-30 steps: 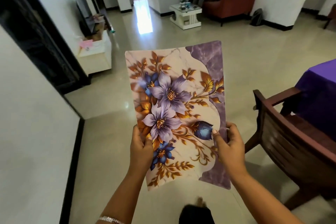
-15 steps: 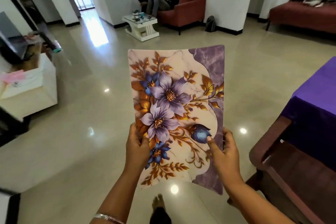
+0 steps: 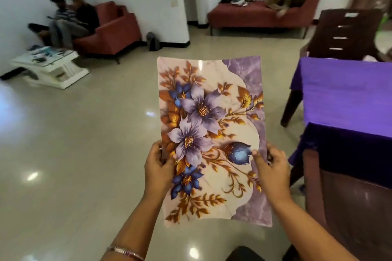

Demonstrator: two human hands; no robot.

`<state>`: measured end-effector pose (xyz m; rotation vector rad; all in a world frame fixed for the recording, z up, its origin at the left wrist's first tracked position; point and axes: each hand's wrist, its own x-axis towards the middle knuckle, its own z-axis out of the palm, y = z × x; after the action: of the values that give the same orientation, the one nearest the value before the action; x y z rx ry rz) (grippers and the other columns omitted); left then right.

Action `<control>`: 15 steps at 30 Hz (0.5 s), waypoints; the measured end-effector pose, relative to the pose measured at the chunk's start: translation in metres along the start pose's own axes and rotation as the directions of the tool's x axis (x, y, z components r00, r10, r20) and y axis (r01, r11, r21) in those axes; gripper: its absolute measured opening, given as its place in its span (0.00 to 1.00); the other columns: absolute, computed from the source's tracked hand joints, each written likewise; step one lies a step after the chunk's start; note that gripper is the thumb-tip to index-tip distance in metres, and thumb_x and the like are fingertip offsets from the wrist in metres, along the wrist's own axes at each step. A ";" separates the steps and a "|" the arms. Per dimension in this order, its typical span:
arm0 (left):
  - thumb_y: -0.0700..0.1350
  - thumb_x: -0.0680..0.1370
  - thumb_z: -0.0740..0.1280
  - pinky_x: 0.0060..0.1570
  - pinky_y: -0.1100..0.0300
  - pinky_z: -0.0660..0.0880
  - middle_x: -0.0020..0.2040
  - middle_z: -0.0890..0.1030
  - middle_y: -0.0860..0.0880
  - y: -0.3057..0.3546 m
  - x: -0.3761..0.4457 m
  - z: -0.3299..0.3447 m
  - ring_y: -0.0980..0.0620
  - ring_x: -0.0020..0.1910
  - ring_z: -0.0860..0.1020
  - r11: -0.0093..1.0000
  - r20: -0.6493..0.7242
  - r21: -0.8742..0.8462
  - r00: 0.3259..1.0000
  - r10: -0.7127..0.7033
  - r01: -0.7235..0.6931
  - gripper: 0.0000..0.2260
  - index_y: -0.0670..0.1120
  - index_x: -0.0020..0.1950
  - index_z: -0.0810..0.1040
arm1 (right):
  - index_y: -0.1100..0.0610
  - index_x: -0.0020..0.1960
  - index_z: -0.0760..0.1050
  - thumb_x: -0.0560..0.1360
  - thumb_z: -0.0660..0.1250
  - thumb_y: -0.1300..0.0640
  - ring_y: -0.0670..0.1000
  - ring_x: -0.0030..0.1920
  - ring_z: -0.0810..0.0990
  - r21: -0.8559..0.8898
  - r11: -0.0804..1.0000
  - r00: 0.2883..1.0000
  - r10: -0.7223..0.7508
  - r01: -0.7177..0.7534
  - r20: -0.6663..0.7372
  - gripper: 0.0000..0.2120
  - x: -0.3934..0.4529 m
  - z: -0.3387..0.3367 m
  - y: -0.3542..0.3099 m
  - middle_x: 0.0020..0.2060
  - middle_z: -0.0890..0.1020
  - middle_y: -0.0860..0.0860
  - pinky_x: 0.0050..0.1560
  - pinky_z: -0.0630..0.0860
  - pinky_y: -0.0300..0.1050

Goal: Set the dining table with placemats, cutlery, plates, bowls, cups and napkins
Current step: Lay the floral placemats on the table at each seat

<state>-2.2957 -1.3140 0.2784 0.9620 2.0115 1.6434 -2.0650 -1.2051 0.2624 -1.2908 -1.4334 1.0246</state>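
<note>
Floral placemat (image 3: 212, 133) between left hand (image 3: 159, 167) and right hand (image 3: 270, 168), beside purple table (image 3: 347, 95)

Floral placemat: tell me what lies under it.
Under the floral placemat, held in the air by the left hand and right hand, only glossy beige floor tiles show around it; the floor directly beneath is covered.

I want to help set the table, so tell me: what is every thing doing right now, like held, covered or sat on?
Placemat: held up off the floor, slightly bowed, picture side up.
Left hand: grips the placemat's left edge.
Right hand: grips the placemat's right edge.
Table: covered with a purple cloth.
Chair: standing at the table.
Sofa: two people sitting on it.
</note>
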 end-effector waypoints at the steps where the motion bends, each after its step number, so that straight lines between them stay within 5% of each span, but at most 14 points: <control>1: 0.35 0.76 0.69 0.42 0.63 0.76 0.47 0.83 0.51 0.000 0.025 0.012 0.53 0.46 0.81 0.999 0.060 -0.038 0.998 0.002 0.000 0.14 0.56 0.50 0.76 | 0.61 0.61 0.77 0.77 0.67 0.60 0.47 0.48 0.74 -0.016 1.000 0.998 0.003 -0.004 -0.063 0.13 0.018 0.003 0.002 0.51 0.76 0.55 0.41 0.67 0.20; 4: 0.37 0.73 0.70 0.45 0.52 0.79 0.47 0.84 0.49 0.002 0.095 0.056 0.48 0.47 0.82 0.996 0.196 -0.084 0.980 0.040 -0.024 0.15 0.59 0.48 0.78 | 0.64 0.58 0.79 0.76 0.68 0.60 0.50 0.48 0.75 -0.047 0.999 0.978 0.006 -0.016 -0.209 0.12 0.075 0.008 0.011 0.50 0.76 0.56 0.44 0.68 0.23; 8: 0.39 0.71 0.70 0.47 0.45 0.79 0.47 0.84 0.49 0.010 0.176 0.127 0.46 0.48 0.82 0.993 0.310 -0.115 0.948 0.070 -0.036 0.15 0.60 0.47 0.78 | 0.65 0.53 0.80 0.75 0.69 0.60 0.57 0.48 0.78 0.019 0.997 0.942 0.072 -0.069 -0.328 0.09 0.156 0.008 0.027 0.47 0.78 0.57 0.54 0.77 0.52; 15: 0.40 0.69 0.72 0.44 0.49 0.80 0.44 0.85 0.51 0.032 0.319 0.239 0.50 0.44 0.82 0.989 0.439 -0.141 0.893 0.098 -0.039 0.13 0.56 0.47 0.79 | 0.62 0.51 0.82 0.74 0.71 0.60 0.60 0.47 0.82 0.087 0.988 0.896 0.154 -0.129 -0.418 0.08 0.294 0.014 0.036 0.42 0.84 0.58 0.50 0.79 0.56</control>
<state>-2.3519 -0.9186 0.2922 1.2414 1.5609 1.4042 -2.0775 -0.9091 0.2537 -1.4850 -0.9831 0.8055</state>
